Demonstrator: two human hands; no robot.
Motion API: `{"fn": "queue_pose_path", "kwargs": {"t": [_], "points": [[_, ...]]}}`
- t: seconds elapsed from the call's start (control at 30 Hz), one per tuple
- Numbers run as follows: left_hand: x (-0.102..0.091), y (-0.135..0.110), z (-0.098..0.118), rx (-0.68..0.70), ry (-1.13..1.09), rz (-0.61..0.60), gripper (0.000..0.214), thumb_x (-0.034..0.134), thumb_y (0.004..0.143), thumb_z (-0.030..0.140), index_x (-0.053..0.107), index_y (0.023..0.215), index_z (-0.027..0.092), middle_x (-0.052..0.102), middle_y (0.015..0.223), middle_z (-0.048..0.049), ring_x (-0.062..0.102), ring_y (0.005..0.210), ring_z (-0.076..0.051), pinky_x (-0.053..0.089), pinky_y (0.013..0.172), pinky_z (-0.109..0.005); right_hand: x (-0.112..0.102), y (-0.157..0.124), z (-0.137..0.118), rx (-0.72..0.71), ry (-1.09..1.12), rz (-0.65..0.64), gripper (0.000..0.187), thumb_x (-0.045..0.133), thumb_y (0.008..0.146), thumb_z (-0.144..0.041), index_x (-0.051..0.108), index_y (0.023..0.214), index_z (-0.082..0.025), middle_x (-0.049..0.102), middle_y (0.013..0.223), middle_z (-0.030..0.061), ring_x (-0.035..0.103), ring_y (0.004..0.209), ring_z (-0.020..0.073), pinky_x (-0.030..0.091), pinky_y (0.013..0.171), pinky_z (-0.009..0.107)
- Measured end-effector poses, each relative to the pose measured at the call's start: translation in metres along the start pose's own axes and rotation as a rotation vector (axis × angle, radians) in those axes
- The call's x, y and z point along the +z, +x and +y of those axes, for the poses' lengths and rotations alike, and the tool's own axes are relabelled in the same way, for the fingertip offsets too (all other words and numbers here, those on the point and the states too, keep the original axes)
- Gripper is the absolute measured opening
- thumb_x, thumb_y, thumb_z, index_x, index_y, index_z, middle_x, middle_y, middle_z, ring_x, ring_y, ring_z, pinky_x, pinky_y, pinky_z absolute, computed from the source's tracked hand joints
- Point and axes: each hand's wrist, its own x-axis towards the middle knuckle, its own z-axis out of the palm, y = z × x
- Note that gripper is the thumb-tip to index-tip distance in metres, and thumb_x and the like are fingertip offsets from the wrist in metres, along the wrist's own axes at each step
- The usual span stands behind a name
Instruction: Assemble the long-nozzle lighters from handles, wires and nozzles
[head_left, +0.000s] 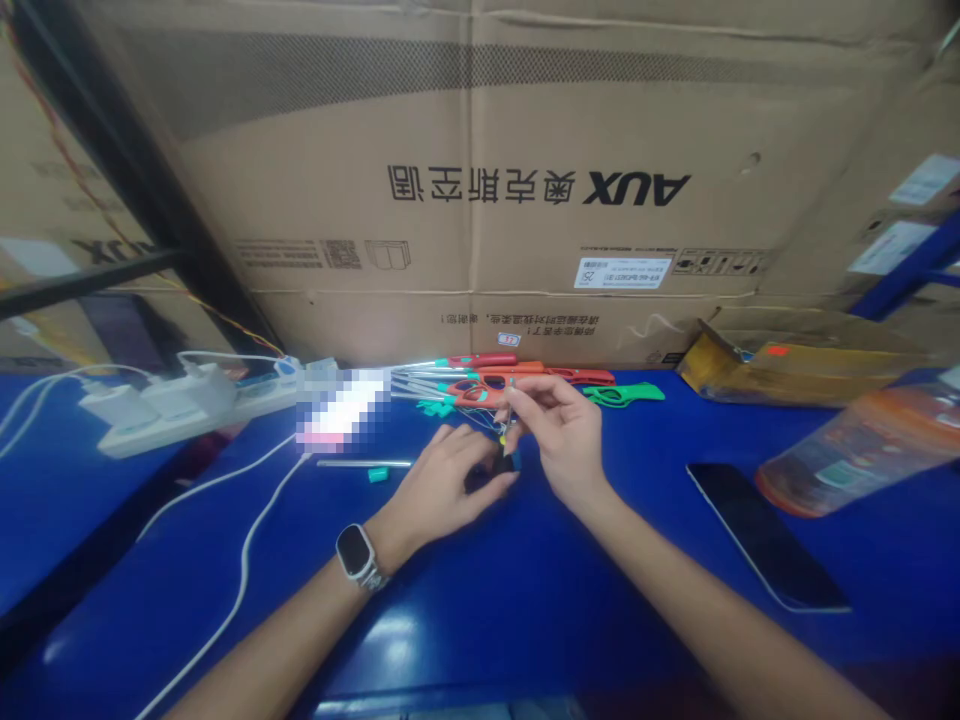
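From where I stand, a small dark piece (507, 463) sits between the person's two hands, just above the tabletop (495, 620), with a yellow bit (503, 440) right at its upper end. The left hand (446, 485) pinches the dark piece between thumb and bent fingers. The right hand (566, 430) comes in from the other side, thumb and forefinger drawn close together over the yellow bit; whether that grip is clamped on anything, I can't tell.

Just behind the fingers lie long-nosed lighters: an orange one (480, 392), a red one (487, 359) farther back, and a green one (626, 395) to the right. A thin metal rod (360, 464) and a green cap (379, 475) lie left of the left hand, whose wrist wears a watch (356, 553).

Farther out, a power strip (150, 432) with white plugs is at the left; a phone (761, 530) and a clear orange-tinted jar (847, 455) are at the right. A big brown carton (375, 100), its print upside down, stands behind everything.
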Motion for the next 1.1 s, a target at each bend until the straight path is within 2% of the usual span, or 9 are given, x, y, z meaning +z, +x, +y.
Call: {"fn": "queue_pose_path", "kwargs": {"t": [0.1, 0.2, 0.3, 0.4, 0.57, 0.67, 0.77, 0.9, 1.1], "points": [[0.007, -0.001, 0.000, -0.142, -0.210, 0.014, 0.030, 0.055, 0.093, 0.039, 0.045, 0.073, 0.019, 0.050, 0.066, 0.0037, 0.045, 0.062, -0.012, 0.036, 0.061, -0.026, 0.000, 0.004, 0.004, -0.032, -0.088, 0.017, 0.017, 0.064, 0.087, -0.033, 0.061, 0.097, -0.020, 0.069, 0.087, 0.0043, 0.064, 0.067, 0.0152, 0.049, 0.041, 0.021], [0.010, -0.002, -0.003, -0.283, -0.441, 0.083, 0.037, 0.050, 0.095, 0.043, 0.039, 0.068, 0.019, 0.039, 0.059, 0.0062, 0.036, 0.053, -0.009, 0.030, 0.052, -0.023, -0.010, 0.003, 0.006, -0.268, -0.446, -0.040, 0.037, 0.051, 0.094, -0.024, 0.053, 0.131, -0.025, 0.063, 0.108, 0.0083, 0.063, 0.086, 0.0167, 0.051, 0.051, 0.021], [0.009, -0.002, -0.004, -0.373, -0.646, 0.138, 0.039, 0.050, 0.094, 0.050, 0.043, 0.071, 0.019, 0.038, 0.057, 0.0070, 0.036, 0.050, -0.008, 0.030, 0.048, -0.021, -0.023, 0.001, 0.005, -0.473, -0.953, -0.602, 0.053, 0.048, 0.089, -0.011, 0.051, 0.138, -0.030, 0.061, 0.104, 0.0062, 0.060, 0.082, 0.0159, 0.050, 0.058, 0.023], [0.005, -0.001, -0.006, -0.385, -0.734, 0.092, 0.037, 0.055, 0.091, 0.051, 0.051, 0.075, 0.017, 0.042, 0.054, 0.0070, 0.037, 0.047, -0.008, 0.030, 0.046, -0.021, -0.029, 0.001, 0.007, -0.592, -1.177, -0.800, 0.055, 0.052, 0.082, -0.008, 0.056, 0.135, -0.025, 0.064, 0.102, 0.0076, 0.062, 0.086, 0.0191, 0.049, 0.057, 0.025], [-0.009, -0.004, -0.015, -0.302, -0.753, 0.133, 0.047, 0.045, 0.097, 0.051, 0.061, 0.071, 0.015, 0.049, 0.052, 0.0024, 0.044, 0.048, -0.010, 0.035, 0.049, -0.023, -0.029, 0.008, 0.023, -0.658, -0.956, -0.622, 0.028, 0.054, 0.088, -0.016, 0.063, 0.115, -0.017, 0.070, 0.098, 0.0097, 0.066, 0.084, 0.0194, 0.053, 0.067, 0.029], [-0.015, -0.005, -0.023, -0.363, -0.631, 0.355, 0.047, 0.044, 0.098, 0.051, 0.067, 0.081, 0.015, 0.044, 0.048, 0.0042, 0.040, 0.044, -0.009, 0.032, 0.047, -0.023, -0.029, 0.012, 0.032, -0.408, -0.719, -0.408, 0.015, 0.055, 0.093, -0.029, 0.063, 0.097, -0.018, 0.069, 0.079, 0.0048, 0.062, 0.061, 0.0149, 0.051, 0.058, 0.027], [-0.017, -0.004, -0.028, -0.398, -0.450, 0.403, 0.046, 0.047, 0.097, 0.050, 0.067, 0.076, 0.015, 0.040, 0.047, 0.0051, 0.035, 0.043, -0.009, 0.028, 0.046, -0.024, -0.027, 0.018, 0.038, -0.090, -0.505, -0.219, 0.027, 0.054, 0.094, -0.043, 0.058, 0.084, -0.018, 0.058, 0.057, -0.0017, 0.055, 0.048, 0.0127, 0.046, 0.049, 0.024], [-0.016, -0.002, -0.033, -0.371, -0.269, 0.304, 0.045, 0.047, 0.096, 0.047, 0.067, 0.071, 0.016, 0.045, 0.050, 0.0040, 0.038, 0.047, -0.010, 0.030, 0.049, -0.024, -0.025, 0.027, 0.050, 0.089, -0.380, -0.237, 0.033, 0.056, 0.091, -0.052, 0.056, 0.089, -0.019, 0.062, 0.059, -0.0016, 0.052, 0.045, 0.0119, 0.046, 0.046, 0.024], [-0.015, -0.002, -0.039, -0.413, -0.199, 0.237, 0.045, 0.044, 0.097, 0.047, 0.067, 0.072, 0.017, 0.050, 0.052, 0.0038, 0.041, 0.048, -0.011, 0.029, 0.049, -0.025, -0.022, 0.033, 0.065, 0.118, -0.441, -0.260, 0.037, 0.055, 0.090, -0.054, 0.058, 0.094, -0.018, 0.068, 0.068, 0.0011, 0.052, 0.043, 0.0100, 0.044, 0.042, 0.022]]}}
